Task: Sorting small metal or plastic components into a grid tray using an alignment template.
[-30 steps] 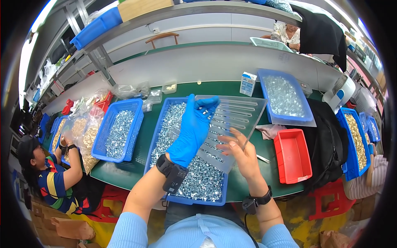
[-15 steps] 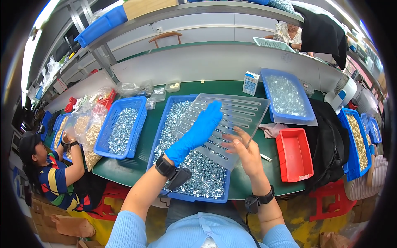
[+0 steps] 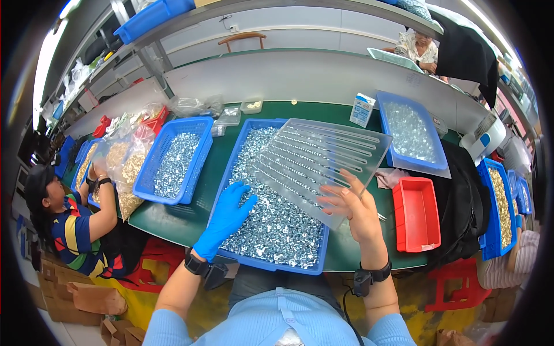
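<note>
A clear slotted plastic plate [image 3: 323,155] is tilted above the large blue basket [image 3: 224,183]. Rows of small metal parts sit in several of its slots. My bare right hand [image 3: 359,210] grips the plate's right lower side, the thumb on top and the other fingers showing through from beneath. The basket holds a deep layer of small shiny metal pieces [image 3: 277,236], which look like nuts. Over its left part, my blue-gloved left hand [image 3: 228,216] has its fingers spread, apart from the plate. Whether its fingertips touch the pieces, I cannot tell.
A second blue basket [image 3: 199,173] of metal parts stands left, near bags of brass-coloured pieces [image 3: 134,167]. At right are a red bin [image 3: 435,230], a blue tray of clear bagged parts [image 3: 441,153], a small carton [image 3: 362,109] and a black bag [image 3: 461,196]. Co-workers sit left, right and beyond the partition.
My left hand has come off the plate, moving down and left over the basket's pieces. My right hand still holds the plate. The whole view has shifted slightly.
</note>
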The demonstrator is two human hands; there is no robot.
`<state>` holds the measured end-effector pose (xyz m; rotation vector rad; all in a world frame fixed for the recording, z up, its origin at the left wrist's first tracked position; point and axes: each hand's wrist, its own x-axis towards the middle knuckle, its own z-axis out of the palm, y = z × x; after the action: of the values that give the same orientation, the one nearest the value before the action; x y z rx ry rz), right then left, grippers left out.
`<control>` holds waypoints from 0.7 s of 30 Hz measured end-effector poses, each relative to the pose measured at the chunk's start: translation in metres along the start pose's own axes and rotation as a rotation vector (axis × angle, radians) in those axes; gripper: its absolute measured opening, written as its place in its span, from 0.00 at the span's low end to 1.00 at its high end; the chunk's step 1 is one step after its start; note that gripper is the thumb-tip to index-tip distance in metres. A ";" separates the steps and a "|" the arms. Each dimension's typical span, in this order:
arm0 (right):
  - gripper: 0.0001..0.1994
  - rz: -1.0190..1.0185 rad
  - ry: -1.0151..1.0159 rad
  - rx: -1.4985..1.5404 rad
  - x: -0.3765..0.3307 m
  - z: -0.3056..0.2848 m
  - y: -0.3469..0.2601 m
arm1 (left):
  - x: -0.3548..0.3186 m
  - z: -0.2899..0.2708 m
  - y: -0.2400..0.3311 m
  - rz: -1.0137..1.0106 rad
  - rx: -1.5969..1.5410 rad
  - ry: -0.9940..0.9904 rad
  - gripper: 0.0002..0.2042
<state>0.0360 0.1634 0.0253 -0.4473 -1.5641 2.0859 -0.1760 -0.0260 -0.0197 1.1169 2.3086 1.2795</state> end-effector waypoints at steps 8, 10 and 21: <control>0.24 -0.127 0.124 0.144 -0.002 0.009 0.000 | -0.014 0.032 0.002 0.569 0.758 0.003 0.25; 0.26 -0.147 0.138 0.131 -0.011 -0.002 -0.009 | -0.014 0.037 0.006 0.518 0.679 -0.201 0.23; 0.30 -0.128 0.172 0.034 -0.055 -0.069 -0.051 | -0.001 0.040 -0.034 0.332 0.249 -0.135 0.14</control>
<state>0.1277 0.1989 0.0528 -0.4877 -1.4183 1.9211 -0.1700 -0.0132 -0.0702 1.6721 2.2935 0.9941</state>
